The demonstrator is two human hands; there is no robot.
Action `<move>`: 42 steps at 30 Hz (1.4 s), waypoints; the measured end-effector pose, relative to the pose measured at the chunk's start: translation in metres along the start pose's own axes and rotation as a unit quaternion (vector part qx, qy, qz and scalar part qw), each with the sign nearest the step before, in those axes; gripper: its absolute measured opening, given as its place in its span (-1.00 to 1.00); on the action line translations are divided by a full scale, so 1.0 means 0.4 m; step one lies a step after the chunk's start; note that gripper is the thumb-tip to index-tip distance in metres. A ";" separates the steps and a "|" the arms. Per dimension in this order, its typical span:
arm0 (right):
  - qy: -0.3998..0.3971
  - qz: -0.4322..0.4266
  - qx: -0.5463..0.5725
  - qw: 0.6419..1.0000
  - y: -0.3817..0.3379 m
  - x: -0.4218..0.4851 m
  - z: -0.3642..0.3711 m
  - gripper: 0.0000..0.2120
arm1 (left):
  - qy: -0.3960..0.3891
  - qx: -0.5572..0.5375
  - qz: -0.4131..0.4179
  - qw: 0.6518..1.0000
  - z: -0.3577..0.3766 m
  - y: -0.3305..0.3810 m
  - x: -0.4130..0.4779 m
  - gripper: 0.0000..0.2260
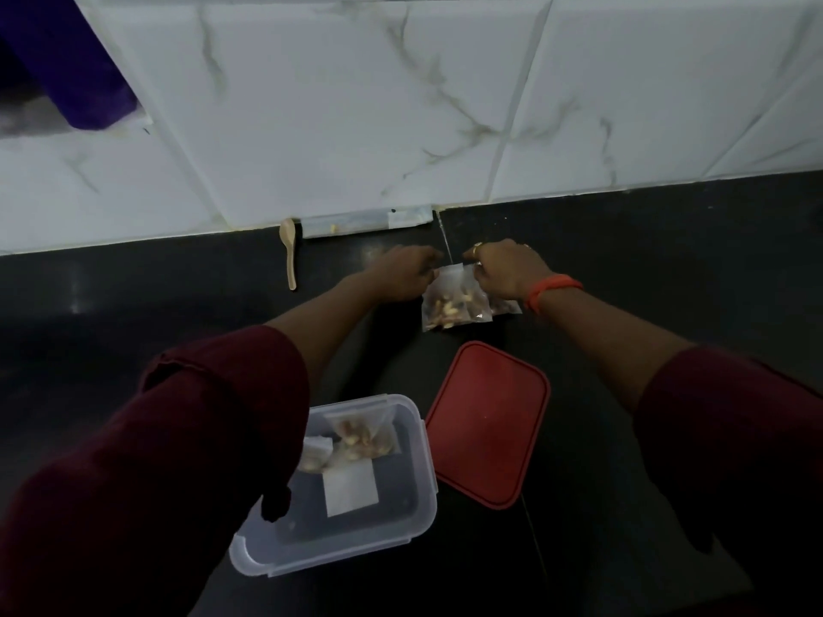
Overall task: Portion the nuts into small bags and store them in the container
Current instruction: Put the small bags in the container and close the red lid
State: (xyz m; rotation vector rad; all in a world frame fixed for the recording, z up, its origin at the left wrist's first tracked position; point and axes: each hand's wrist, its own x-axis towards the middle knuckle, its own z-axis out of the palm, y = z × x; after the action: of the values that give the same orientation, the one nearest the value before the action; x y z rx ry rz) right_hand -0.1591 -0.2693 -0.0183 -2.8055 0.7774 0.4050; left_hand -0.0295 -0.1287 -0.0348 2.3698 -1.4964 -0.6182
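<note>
Dimness blurs most detail. At 10 o'clock of the view a purple shape (84, 73) is cut off by the frame edge, and what it is cannot be told. A spoon (289, 253) lies on the dark counter (133, 296), its bowl at the foot of the tiled wall (311, 104).

At 7 o'clock the left sleeve (178, 460) hides the near left corner of the open container (338, 556). Stored bags (367, 438) of nuts lie at its far end, too overlapped to count, and a white slip (352, 487) lies nearer. At 12 o'clock from the container a clear strip (367, 220) lies against the wall, too blurred to name.

The left hand (407, 273) pinches the top left corner of a bag (454, 300) of nuts, which stands on the counter at 12 o'clock from the red lid (487, 423). The lid lies flat at 3 o'clock from the container; whether they touch is unclear. The right hand (503, 271) pinches the bag's top right corner. The fingertips of both hands are hidden behind knuckles.

A second bag (505, 307) peeks out under the right hand, mostly covered. An orange band (552, 289) circles that wrist.
</note>
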 end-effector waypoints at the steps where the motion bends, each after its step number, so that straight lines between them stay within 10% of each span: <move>1: 0.006 -0.003 -0.007 1.000 -0.002 0.000 0.004 -0.59 | 0.006 0.013 -0.002 1.000 0.004 0.002 0.004 -0.62; 24: 0.220 -0.101 0.032 0.970 -0.147 -0.156 -0.049 -0.77 | 0.237 0.000 0.034 0.971 -0.203 -0.002 -0.488 -0.82; 30: 0.326 -0.153 0.121 0.925 -0.254 -0.307 -0.125 -0.81 | 0.159 -0.116 0.071 0.978 -0.227 0.014 -0.702 -0.82; 42: 0.144 -0.245 0.090 0.955 -0.339 -0.569 0.017 -0.80 | 0.116 0.104 0.073 0.985 -0.034 0.008 -0.836 -0.75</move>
State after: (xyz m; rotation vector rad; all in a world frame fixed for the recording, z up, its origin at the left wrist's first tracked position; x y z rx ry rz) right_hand -0.2764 -0.0461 0.0627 -2.7764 0.1297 -0.1524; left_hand -0.1508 0.1717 0.0485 2.3542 -1.6759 -0.1503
